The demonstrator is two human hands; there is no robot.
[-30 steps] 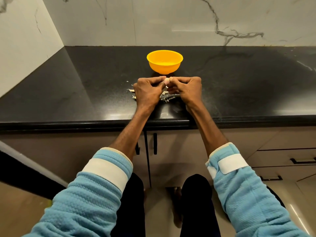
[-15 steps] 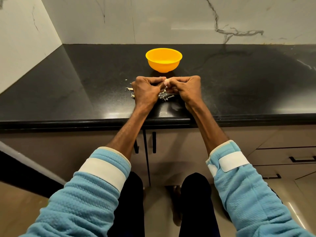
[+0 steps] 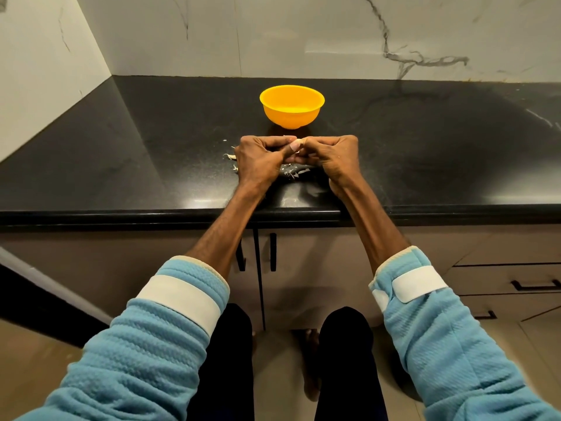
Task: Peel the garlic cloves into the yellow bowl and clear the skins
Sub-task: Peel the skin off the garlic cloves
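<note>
Garlic clove [image 3: 297,144] pinched between left grip [image 3: 258,161] and right grip [image 3: 337,156], both curled round it | yellow bowl [image 3: 292,117] just beyond, about equally near both

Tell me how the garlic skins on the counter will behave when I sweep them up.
The garlic skins look like thin, ragged flakes: probably very light and floppy, apt to scatter. They lie flat on the glossy black countertop, so pinching them may be fiddly; sweeping likely works better.
</note>
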